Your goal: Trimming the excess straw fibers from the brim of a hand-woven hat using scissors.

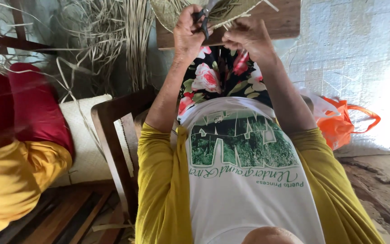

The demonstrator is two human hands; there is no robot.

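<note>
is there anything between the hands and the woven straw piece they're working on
Nothing visible. The left hand holds dark scissors right against the woven straw piece on the wooden board, and the right hand pinches at its edge beside them.

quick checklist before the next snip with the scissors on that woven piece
1. Scissors gripped: ok, the left hand is closed around the dark handles.
2. Woven piece supported: ok, it lies on the wooden board over the lap.
3. Right hand steadying the work: ok, its fingers pinch at the edge of the weave beside the scissors.
4. Fingers out of the blades' path: cannot tell, the blade tips run out of the top of the picture.
5. Loose straw strands away from the cut: cannot tell, they hang close on the left.
6. Person in red and yellow at the left: ok, apart from the hands.
</note>
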